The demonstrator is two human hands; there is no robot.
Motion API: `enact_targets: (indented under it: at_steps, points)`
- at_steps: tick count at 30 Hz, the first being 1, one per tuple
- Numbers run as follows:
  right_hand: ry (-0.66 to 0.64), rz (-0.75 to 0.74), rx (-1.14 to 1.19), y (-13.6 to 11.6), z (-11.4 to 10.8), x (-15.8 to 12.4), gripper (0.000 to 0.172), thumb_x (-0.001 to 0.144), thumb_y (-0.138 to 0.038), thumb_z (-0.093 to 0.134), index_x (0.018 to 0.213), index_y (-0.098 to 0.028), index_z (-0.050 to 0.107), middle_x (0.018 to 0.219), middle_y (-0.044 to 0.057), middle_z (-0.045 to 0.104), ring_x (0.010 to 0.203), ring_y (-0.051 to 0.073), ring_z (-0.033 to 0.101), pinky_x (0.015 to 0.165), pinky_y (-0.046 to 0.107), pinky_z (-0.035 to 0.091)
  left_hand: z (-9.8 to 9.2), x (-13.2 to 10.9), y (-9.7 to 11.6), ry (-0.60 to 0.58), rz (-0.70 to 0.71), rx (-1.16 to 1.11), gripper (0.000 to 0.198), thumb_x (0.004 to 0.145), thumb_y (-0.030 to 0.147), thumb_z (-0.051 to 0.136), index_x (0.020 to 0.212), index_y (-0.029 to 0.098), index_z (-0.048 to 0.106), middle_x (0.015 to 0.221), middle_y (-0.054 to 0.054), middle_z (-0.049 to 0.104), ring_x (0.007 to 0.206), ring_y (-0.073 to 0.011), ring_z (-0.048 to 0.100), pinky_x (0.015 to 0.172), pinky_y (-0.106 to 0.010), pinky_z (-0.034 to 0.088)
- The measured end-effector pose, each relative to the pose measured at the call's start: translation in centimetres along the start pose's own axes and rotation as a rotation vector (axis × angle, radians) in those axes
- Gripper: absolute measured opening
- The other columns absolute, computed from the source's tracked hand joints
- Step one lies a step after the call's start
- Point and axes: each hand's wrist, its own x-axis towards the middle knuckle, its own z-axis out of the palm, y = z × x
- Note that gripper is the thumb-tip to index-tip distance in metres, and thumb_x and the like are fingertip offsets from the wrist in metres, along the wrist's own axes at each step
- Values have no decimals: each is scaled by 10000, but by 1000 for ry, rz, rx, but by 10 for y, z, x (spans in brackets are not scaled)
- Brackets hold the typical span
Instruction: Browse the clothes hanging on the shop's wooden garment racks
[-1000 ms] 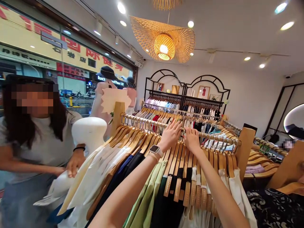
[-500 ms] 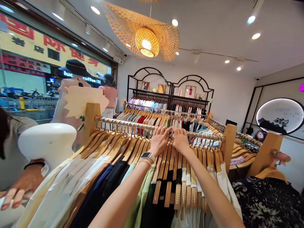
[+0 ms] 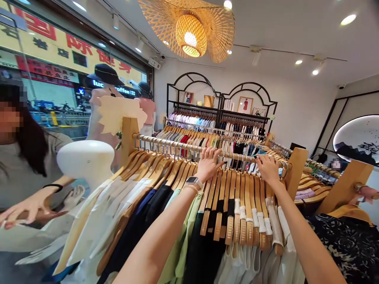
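Observation:
My left hand [image 3: 209, 163] lies over the middle of the clothes rail [image 3: 171, 145], fingers spread and thumb pointing right among the hanger hooks. Farther right along the same rail is my right hand [image 3: 268, 169], fingers apart over the hooks, near the wooden end post [image 3: 298, 169]. Neither hand appears to grip anything. Between my arms hang wooden hangers [image 3: 227, 185] with black and white garments, including white strappy tops [image 3: 237, 256]. Left of my left arm hang light green garments [image 3: 183, 240], dark ones [image 3: 130, 228] and white ones [image 3: 97, 221].
At left, a co-worker's hand [image 3: 32, 207] is by a white mannequin [image 3: 85, 161]. A pale jagged-edged sign [image 3: 118, 114] stands by the left post [image 3: 129, 138]. More full racks [image 3: 195, 144] stand behind, and a black patterned garment [image 3: 349, 244] hangs at right.
My right hand has moved right along the rail, away from my left hand. The hangers between them are spread wider. The view has shifted, and more of the co-worker shows at left.

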Motion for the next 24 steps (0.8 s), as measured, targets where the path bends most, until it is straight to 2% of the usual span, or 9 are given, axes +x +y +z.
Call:
enact_targets:
  at_steps: [3, 12, 20, 24]
  points:
    - [20, -35, -40, 0, 5, -6, 471, 1055, -439, 287, 1173, -233, 694, 1119, 79, 732, 1065, 263, 563, 986, 435, 277, 1, -1, 0, 1, -2, -5, 585, 991, 533, 485, 1485, 225, 430, 1471, -117, 493, 1459, -301, 325, 1277, -529, 150]
    - [237, -48, -157, 1, 23, -6, 434, 1037, -332, 302, 995, -186, 709, 941, 88, 739, 919, 258, 561, 915, 411, 286, 1, -3, 5, 8, -24, 16, 564, 995, 520, 478, 1480, 235, 443, 1487, -99, 479, 1472, -292, 311, 1287, -513, 159]
    - [254, -54, -169, 2, 24, -6, 411, 1017, -329, 333, 990, -169, 710, 927, 113, 737, 885, 262, 561, 887, 408, 290, -1, -3, 7, -19, -27, 18, 583, 1005, 542, 444, 1499, 234, 424, 1489, -95, 475, 1475, -288, 311, 1286, -511, 143]
    - [241, -30, -149, 14, 37, -2, 473, 990, -372, 287, 870, -215, 716, 861, 153, 729, 821, 276, 560, 839, 440, 263, -3, -4, 9, -11, -35, 15, 614, 983, 575, 490, 1479, 214, 457, 1479, -104, 486, 1466, -292, 313, 1285, -507, 135]
